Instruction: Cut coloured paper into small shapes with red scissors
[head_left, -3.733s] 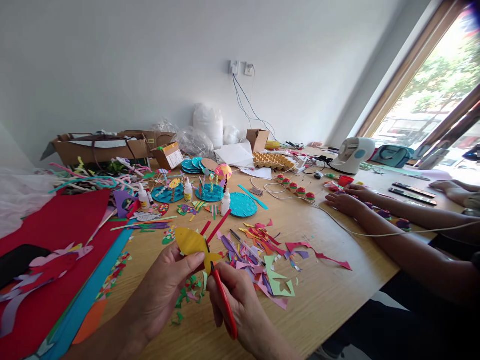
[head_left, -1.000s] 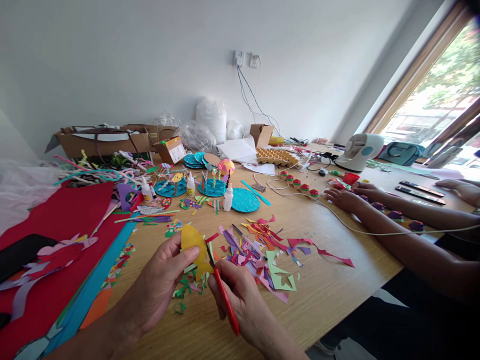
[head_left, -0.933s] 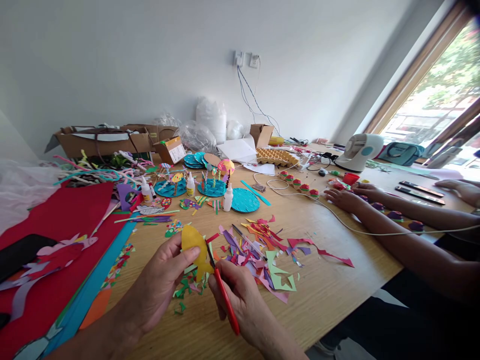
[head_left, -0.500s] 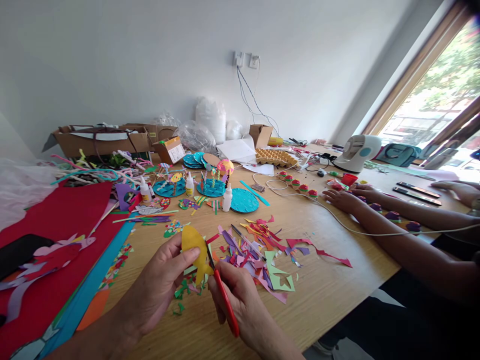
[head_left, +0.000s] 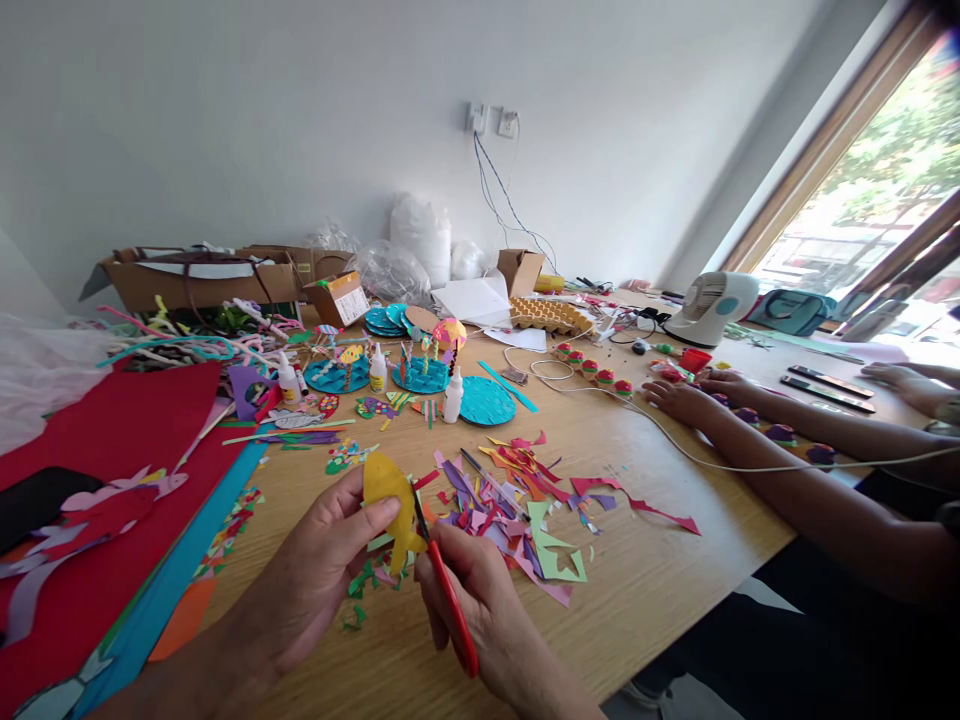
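My left hand (head_left: 330, 560) pinches a yellow paper cutout (head_left: 385, 480) between thumb and fingers, holding it up above the table. The cutout is rounded at the top and narrows to a forked lower end. Wrapped round the red handles of a pair of scissors (head_left: 452, 607) is my right hand (head_left: 487, 610). The dark blades point up and lie along the cutout's right edge. Under and beyond my hands lie many coloured paper scraps (head_left: 495, 500), with green bits near the left wrist.
Red paper sheets (head_left: 142, 400) cover the left side. Glue bottles (head_left: 453, 395), a blue disc (head_left: 487, 400) and decorated blue bases (head_left: 420, 376) stand farther back. Another person's hands (head_left: 679, 400) rest at the right by painted egg-carton strips, with a white cable (head_left: 675, 440) across the table. A white fan (head_left: 712, 305) stands behind.
My hands, the yellow cutout and the scissors keep nearly the same position. The view has shifted very slightly; otherwise little differs.
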